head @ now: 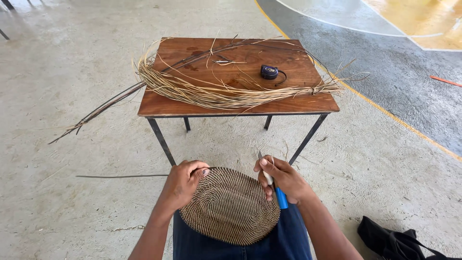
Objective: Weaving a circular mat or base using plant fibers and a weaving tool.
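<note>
A round woven mat (pixel 230 207) of tan and dark coils rests on my lap. My left hand (pixel 185 182) grips its upper left rim, fingers curled over the edge, and a thin dark strand (pixel 120 176) runs out leftward from it. At the mat's upper right edge, my right hand (pixel 284 179) is closed around a small knife with a blue handle (pixel 281 198); its blade points up past my thumb.
A small wooden table (pixel 298 103) on metal legs stands in front of me. A long bundle of dried straw (pixel 211 94) and dark reeds lies across it, overhanging left. A black tape measure (pixel 269 71) sits near the middle. A black bag (pixel 394 240) lies on the concrete floor at right.
</note>
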